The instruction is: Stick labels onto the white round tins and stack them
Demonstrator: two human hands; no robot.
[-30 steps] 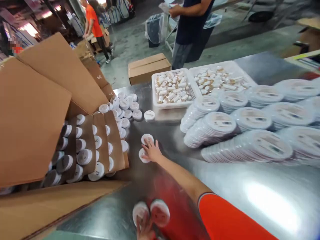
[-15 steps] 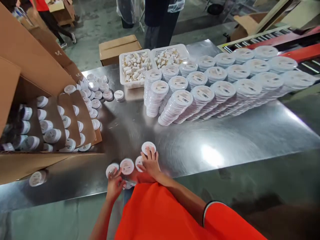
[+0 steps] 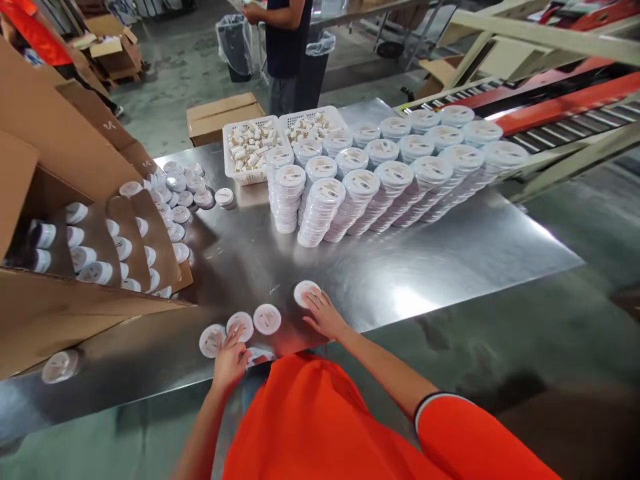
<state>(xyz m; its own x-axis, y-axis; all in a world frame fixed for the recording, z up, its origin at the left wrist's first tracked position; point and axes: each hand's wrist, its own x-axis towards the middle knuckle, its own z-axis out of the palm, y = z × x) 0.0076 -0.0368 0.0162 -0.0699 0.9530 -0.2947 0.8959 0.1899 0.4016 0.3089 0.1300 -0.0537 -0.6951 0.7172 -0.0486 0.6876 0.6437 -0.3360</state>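
Note:
Four flat white round jars stand near the front edge of the metal table. My left hand (image 3: 231,355) has its fingers stretched over the second jar (image 3: 241,325), close beside the leftmost jar (image 3: 211,341). The third jar (image 3: 267,319) stands untouched between my hands. Farther right, my right hand (image 3: 327,317) lies with fingers spread on the edge of another jar (image 3: 305,292). Under my left hand's side, at the table edge, a small whitish item (image 3: 261,356) is partly hidden.
Tall stacks of jars (image 3: 320,207) fill the table's back right. Behind them, white baskets (image 3: 245,177) hold small bottles. An open carton (image 3: 95,307) with jars between cardboard dividers stands left, loose jars (image 3: 181,214) beside it. A roller conveyor (image 3: 565,133) and a person (image 3: 285,47) are beyond.
My right hand has moved right with its jar, away from the others. My left hand's fingers have shifted from the leftmost jar onto the second one. The camera view has turned slightly.

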